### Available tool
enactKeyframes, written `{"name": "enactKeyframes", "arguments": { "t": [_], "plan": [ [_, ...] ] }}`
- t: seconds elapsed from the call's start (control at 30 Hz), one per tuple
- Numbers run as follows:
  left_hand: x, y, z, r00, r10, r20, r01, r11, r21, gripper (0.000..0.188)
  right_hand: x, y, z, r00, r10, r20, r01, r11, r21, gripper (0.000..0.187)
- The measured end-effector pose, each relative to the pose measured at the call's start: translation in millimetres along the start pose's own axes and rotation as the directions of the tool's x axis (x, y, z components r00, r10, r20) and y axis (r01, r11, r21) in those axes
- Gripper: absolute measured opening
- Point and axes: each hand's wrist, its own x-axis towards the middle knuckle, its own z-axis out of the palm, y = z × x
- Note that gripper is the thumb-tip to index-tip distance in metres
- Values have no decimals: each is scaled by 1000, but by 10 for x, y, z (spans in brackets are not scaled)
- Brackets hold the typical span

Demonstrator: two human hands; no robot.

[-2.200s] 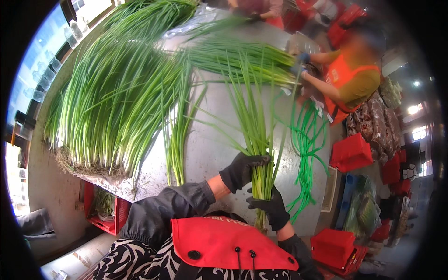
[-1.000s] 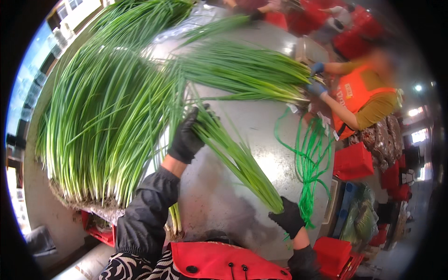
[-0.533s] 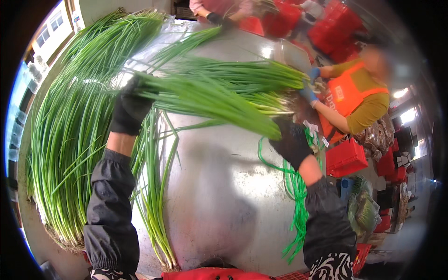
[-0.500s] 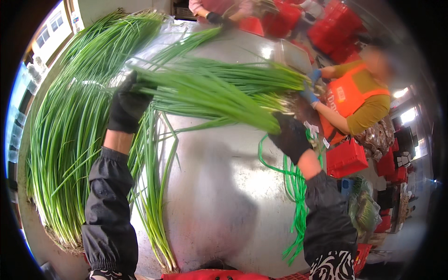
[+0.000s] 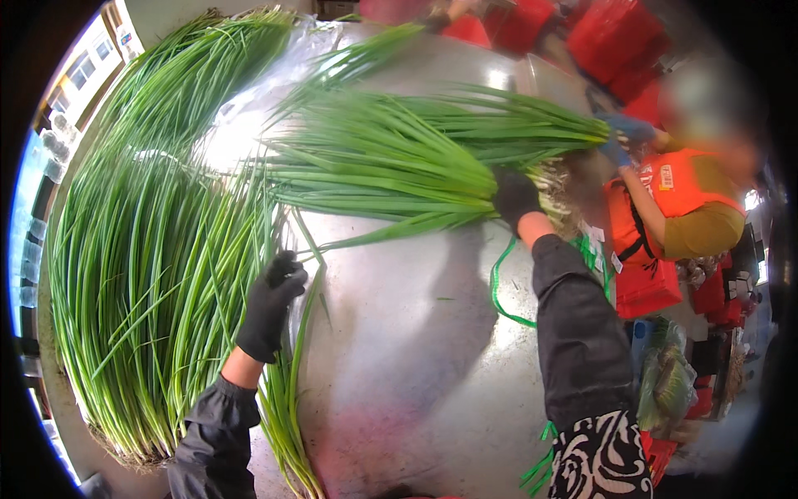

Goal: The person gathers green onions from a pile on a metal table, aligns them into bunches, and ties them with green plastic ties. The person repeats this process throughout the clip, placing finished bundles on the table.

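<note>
My right hand, in a black glove, is closed around the root end of a bunch of green onions. Its leaves fan out leftward over the metal table. My left hand, also black-gloved, is off that bunch, beside a few loose green onions near the table's left side. Its fingers are half bent and a little apart, and I see nothing held in them. A large heap of green onions lies left of it, roots toward me.
Across the table at right, a person in an orange apron grips another bunch with blue gloves. Green ties hang near my right forearm. Red crates stand beyond the table. Clear plastic lies at the back.
My left hand has let go of the bunch's leaves and come down toward me. My right hand has carried the root end slightly away from me. The person opposite has drawn their bunch rightward.
</note>
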Motion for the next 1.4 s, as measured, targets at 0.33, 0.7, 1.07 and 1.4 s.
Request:
{"name": "enactKeyframes", "arguments": {
  "t": [0.33, 0.7, 1.07, 1.4],
  "plan": [
    [183, -449, 751, 878, -318, 358, 399, 899, -181, 37, -729, -219, 231, 984, -172, -36, 173, 984, 48, 49],
    [2050, -476, 1031, 762, 246, 599, -463, 853, 238, 36, -545, -307, 414, 985, -55, -163, 32, 990, -141, 41],
    [1870, -615, 730, 589, 320, 742, -761, -90, 642, 37, -687, -405, 256, 983, 44, -176, -52, 998, -45, 69],
    [1229, -670, 560, 964, 6, 264, -5, 1000, -2, 16, -1974, -272, -127, 872, 488, 28, -483, 869, -110, 26]
  ]
}}
